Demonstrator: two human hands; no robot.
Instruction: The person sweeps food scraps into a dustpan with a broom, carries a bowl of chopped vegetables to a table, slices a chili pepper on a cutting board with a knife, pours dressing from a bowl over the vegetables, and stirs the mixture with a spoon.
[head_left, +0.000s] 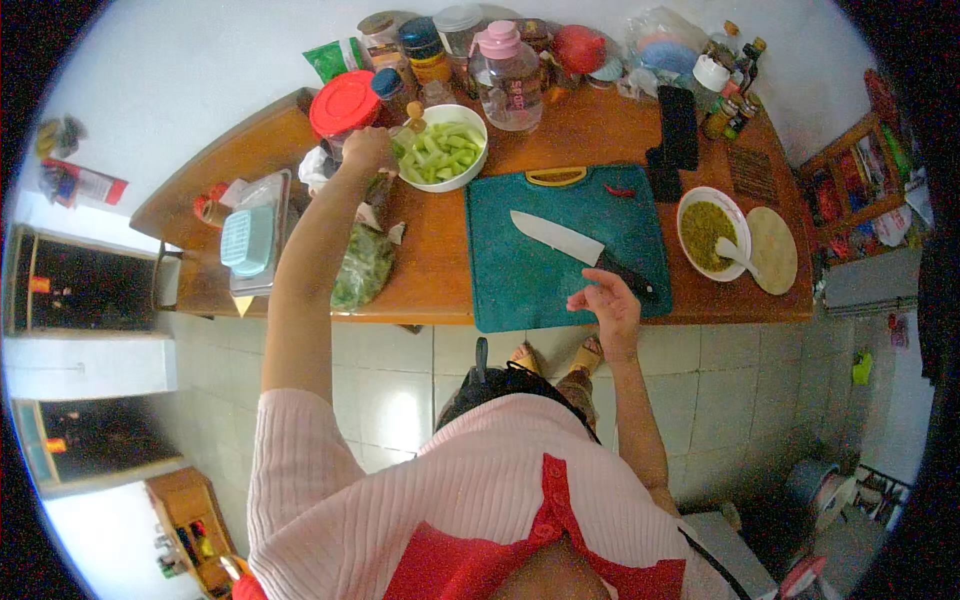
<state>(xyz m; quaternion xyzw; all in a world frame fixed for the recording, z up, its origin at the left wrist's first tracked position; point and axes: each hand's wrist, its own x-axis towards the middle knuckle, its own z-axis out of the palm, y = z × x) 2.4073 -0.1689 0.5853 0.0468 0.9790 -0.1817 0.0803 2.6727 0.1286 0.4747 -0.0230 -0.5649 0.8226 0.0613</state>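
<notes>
My left hand (366, 150) reaches far out to the left rim of a white bowl (480, 161) full of cut pale green vegetable pieces (441, 159). Its fingers are curled away from view, so what they hold cannot be told. My right hand (611, 307) hovers at the near edge of a teal cutting board (525, 292), fingers apart and holding nothing. Just beyond it lies a kitchen knife (559, 236), blade pointing left and black handle towards my right hand. One red chili pepper (620, 191) rests near the board's far edge.
A red-lidded container (345, 103) and a pink-capped jug (510, 82) stand at the back. Bagged greens (365, 262) and a light-blue plastic box (247, 241) lie left. At right are a bowl of greenish sauce (705, 225) with a spoon and a round disc (772, 251).
</notes>
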